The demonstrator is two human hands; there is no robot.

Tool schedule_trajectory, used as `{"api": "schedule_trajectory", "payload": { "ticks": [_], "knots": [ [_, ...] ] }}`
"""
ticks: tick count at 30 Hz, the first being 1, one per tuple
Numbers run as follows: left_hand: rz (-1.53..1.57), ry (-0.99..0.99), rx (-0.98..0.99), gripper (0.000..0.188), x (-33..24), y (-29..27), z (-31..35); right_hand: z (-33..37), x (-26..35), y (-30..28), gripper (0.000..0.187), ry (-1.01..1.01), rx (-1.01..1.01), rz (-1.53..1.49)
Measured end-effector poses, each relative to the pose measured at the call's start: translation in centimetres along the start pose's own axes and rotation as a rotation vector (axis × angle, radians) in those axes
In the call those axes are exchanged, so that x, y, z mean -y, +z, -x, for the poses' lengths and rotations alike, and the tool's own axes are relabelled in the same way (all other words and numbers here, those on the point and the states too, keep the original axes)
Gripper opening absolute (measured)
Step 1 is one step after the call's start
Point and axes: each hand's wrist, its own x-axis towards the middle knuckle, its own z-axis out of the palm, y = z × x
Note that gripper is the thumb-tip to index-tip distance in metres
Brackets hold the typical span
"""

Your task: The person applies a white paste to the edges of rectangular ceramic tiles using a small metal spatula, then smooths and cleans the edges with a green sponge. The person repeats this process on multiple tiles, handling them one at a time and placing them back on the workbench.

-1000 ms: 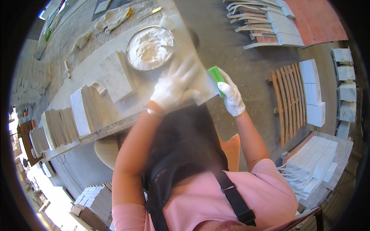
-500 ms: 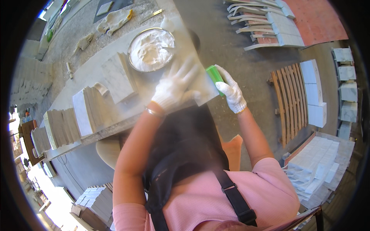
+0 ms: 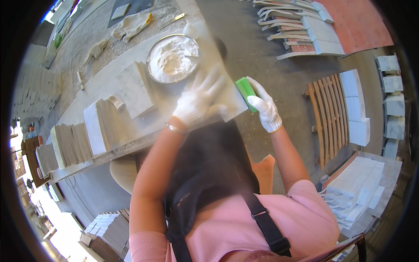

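My left hand (image 3: 200, 98), in a white knit glove, lies flat with fingers spread on a pale stone tile (image 3: 232, 104) at the table's corner. A whitish haze blurs the fingers. My right hand (image 3: 267, 111), gloved too, grips a bright green block (image 3: 246, 93) at the tile's right edge; whether the block touches the edge I cannot tell. Just beyond my left hand stands a round metal bowl (image 3: 149, 70) holding white paste or powder (image 3: 170, 59), with a flat blade-like piece stuck in it.
Left of the bowl lie stacked marble tiles (image 3: 135, 89), and more tiles (image 3: 97, 126) stand in rows along the table edge. A crumpled glove (image 3: 131, 26) and a scraper (image 3: 173, 21) lie farther back. Wooden slats (image 3: 327, 113) with white blocks stand on the right.
My right hand and the green block have shifted slightly right and toward me along the tile's edge. My left hand stays spread on the tile.
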Motion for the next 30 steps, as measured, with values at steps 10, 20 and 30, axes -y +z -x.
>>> {"api": "schedule_trajectory", "payload": {
  "ticks": [10, 20, 30],
  "knots": [
    [-0.026, 0.000, 0.016, 0.092, -0.8, -0.9, -0.4, -1.1, -2.5, -0.2, 0.075, 0.012, -0.014, 0.073],
    [-0.194, 0.335, 0.128, 0.082, -2.1, -2.5, -3.6, 6.2, -2.1, -3.7, 0.089, 0.153, -0.226, -0.122],
    [-0.289, 0.192, 0.126, 0.064, -4.4, -3.6, -2.2, 8.0, 1.0, -2.8, 0.089, 0.057, -0.227, -0.153]
  ]
}}
